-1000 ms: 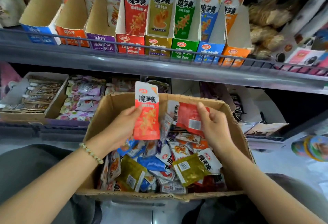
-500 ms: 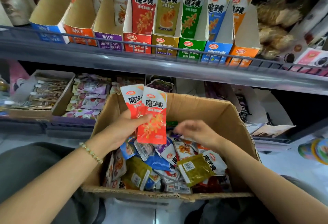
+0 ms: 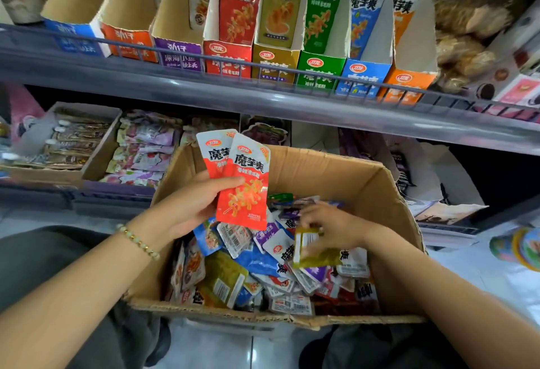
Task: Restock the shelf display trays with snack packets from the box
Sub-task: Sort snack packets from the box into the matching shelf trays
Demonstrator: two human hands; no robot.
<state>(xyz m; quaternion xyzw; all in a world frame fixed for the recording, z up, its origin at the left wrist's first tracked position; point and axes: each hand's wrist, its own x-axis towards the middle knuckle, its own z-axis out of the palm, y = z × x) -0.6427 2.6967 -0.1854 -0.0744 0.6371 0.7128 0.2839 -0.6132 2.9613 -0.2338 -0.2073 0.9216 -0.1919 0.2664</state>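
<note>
Cardboard box [image 3: 388, 202]: on the lap, heaped with mixed snack packets [image 3: 257, 263]. Left hand [image 3: 190, 208]: over the box's rear left corner, thumb and fingers pinching two red packets [image 3: 245, 193], fanned upright. Right hand [image 3: 336, 227]: inside the box, curled fingers pinching an olive packet [image 3: 312, 251]. Display trays [image 3: 228, 60]: upper shelf [image 3: 263, 97].

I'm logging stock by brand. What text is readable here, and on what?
"魔芋爽": front red packet in the left hand.
"魔芋爽": upright red packet and green packet in the shelf trays.
Tray fronts, and barcodes in the box: too blurred or small.
</note>
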